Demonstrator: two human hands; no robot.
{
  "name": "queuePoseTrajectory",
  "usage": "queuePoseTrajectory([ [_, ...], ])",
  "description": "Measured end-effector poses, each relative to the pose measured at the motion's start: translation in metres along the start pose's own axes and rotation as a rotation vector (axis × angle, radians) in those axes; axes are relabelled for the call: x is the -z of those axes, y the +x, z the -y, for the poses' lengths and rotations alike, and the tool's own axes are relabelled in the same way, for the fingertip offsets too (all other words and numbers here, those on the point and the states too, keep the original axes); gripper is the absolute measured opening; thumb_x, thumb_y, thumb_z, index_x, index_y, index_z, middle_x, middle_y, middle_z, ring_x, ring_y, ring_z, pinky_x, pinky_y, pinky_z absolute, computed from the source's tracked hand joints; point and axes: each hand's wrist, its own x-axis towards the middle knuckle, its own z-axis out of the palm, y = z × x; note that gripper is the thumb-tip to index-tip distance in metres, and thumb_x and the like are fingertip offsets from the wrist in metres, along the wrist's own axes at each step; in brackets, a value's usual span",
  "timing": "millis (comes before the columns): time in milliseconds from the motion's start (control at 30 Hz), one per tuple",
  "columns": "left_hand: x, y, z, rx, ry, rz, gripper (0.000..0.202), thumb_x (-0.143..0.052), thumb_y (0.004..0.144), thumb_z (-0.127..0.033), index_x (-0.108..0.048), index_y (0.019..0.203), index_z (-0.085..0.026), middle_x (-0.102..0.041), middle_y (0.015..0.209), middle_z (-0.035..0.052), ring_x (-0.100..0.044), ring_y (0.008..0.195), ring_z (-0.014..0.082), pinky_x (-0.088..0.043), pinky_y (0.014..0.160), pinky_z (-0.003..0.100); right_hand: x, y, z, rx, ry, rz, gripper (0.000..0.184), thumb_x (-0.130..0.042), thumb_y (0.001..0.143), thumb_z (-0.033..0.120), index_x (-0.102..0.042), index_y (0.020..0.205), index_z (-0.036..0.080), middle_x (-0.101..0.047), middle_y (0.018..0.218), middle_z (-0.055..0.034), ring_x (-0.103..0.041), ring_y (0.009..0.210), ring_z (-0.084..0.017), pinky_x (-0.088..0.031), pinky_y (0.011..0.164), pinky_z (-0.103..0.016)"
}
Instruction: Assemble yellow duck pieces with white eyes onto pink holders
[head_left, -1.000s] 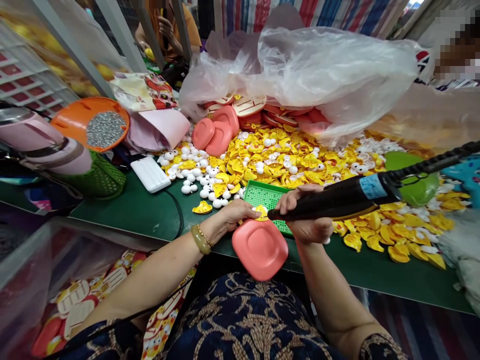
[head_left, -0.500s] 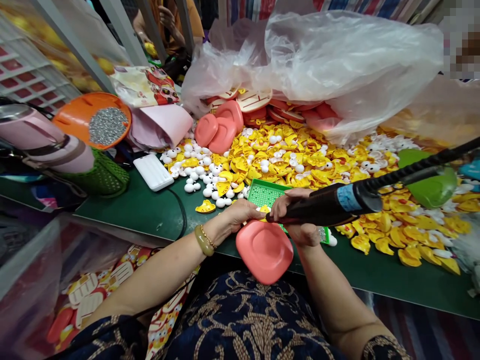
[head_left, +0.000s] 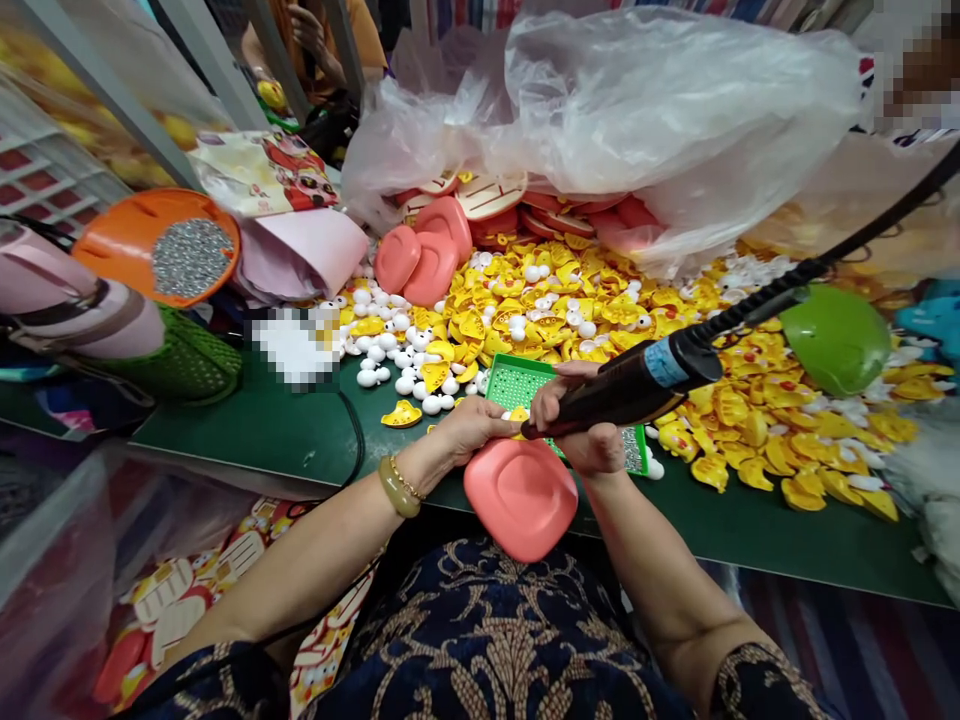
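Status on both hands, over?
Left hand holds coral plastic square, small yellow piece by fingers. Right hand grips black corded tool, tip at yellow piece. Green mesh tray behind.

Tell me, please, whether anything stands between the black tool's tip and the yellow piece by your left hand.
Nothing visible does: the black tool has its tip right at the yellow piece, beside the left hand.

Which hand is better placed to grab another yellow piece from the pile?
Left, probably, though it isn't free: the left hand holds the pink rounded-square piece, but the right hand is wrapped around the black corded tool, which would need setting down first. The yellow pieces lie beyond both hands.
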Motion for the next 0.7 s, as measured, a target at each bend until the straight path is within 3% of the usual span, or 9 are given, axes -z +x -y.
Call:
queuePoseTrajectory([
  [167, 0.003, 0.004, 0.004, -0.002, 0.016, 0.017, 0.024, -0.079, 0.057, -0.027, -0.060, 0.056, -0.012, -0.052, 0.050, -0.0011, -0.042, 0.044, 0.0078, -0.028, 0.044, 0.021, 0.026, -0.007, 0.017, 0.222, -0.055, -0.143, 0.055, -0.060, 0.064, 0.071, -0.057, 0.099, 0.029, -0.048, 0.060, 0.0041, -0.047, 0.047, -0.013, -0.043, 0.047, -0.029],
  [367, 0.005, 0.006, 0.001, 0.044, 0.038, 0.035, 0.020, -0.077, 0.059, -0.026, -0.063, 0.061, -0.012, -0.054, 0.052, -0.0006, -0.045, 0.046, 0.0087, -0.030, 0.046, 0.022, 0.063, -0.023, 0.004, 0.100, -0.054, -0.162, 0.050, -0.068, 0.064, 0.060, -0.062, 0.098, 0.025, -0.053, 0.060, 0.0030, -0.049, 0.049, -0.013, -0.043, 0.049, -0.029],
  [700, 0.004, 0.006, -0.001, 0.043, 0.033, 0.055, 0.022, -0.076, 0.057, -0.026, -0.059, 0.057, -0.011, -0.051, 0.048, -0.0028, -0.037, 0.041, 0.0055, -0.022, 0.043, 0.021, 0.073, -0.032, -0.012, 0.068, -0.057, -0.229, 0.054, -0.068, 0.060, 0.064, -0.060, 0.098, 0.026, -0.054, 0.059, 0.0042, -0.049, 0.048, -0.013, -0.043, 0.048, -0.029],
])
